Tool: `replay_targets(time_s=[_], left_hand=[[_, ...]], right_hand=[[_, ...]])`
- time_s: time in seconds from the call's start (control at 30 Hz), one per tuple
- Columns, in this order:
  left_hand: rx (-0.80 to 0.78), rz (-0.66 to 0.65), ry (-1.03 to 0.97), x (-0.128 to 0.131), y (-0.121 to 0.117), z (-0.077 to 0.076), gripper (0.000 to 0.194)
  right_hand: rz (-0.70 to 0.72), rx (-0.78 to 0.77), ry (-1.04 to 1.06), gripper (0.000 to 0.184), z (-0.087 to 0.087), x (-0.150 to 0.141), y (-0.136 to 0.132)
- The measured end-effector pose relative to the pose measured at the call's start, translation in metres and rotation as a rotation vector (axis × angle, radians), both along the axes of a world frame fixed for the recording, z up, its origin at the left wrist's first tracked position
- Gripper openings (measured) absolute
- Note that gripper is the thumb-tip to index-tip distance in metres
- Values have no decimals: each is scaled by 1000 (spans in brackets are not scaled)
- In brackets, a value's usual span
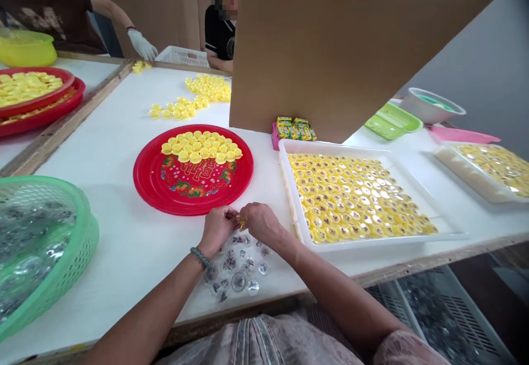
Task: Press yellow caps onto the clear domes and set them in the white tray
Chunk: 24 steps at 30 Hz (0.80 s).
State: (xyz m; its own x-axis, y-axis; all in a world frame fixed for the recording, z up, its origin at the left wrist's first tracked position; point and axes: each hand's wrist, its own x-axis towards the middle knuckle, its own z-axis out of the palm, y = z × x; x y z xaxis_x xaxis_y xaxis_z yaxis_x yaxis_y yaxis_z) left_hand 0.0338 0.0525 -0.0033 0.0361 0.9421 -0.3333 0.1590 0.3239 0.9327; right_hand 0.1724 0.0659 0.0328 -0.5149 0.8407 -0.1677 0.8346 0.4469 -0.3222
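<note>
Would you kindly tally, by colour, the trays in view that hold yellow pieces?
Red trays: 3 (one just beyond the left hand, two stacked at far left)
White trays: 2 (one beside the right hand, one farther right)
Total: 5

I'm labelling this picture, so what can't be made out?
Head view:
Yellow piece between left hand and right hand: partly covered by them.
Prints on clear discs: too small.
Left side of green basket: cut off by picture edge.
Whatever lies behind brown board: hidden by it.

Holds left hand (218, 226) close beside right hand (261, 223), with fingers (230, 211) curled and bare forearms (161, 298) slanting inward.
</note>
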Motion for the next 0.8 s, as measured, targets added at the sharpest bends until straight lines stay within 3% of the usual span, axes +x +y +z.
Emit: replay_targets(time_s=[0.13,0.27,0.37,0.47,0.53,0.63,0.8], left_hand=[[66,-49,3,-3,-4,4,36],[52,-44,-49,-5,-8,15,53],[19,9,19,-10,-13,25,61],[8,37,90,-17,-17,28,61],[16,33,132,-22,-17,24,58],[25,36,177,-31,-14,14,55],[46,37,279,-42,-14,16,47]], right_hand=[[4,84,-29,9,7,4,-13],[-7,216,30,10,29,24,-19],[-157,323,122,19,54,56,2],[-411,377,60,25,69,98,51],[-488,375,17,28,68,122,90],[-525,352,-18,29,51,139,139],[-521,323,-40,34,28,139,171]])
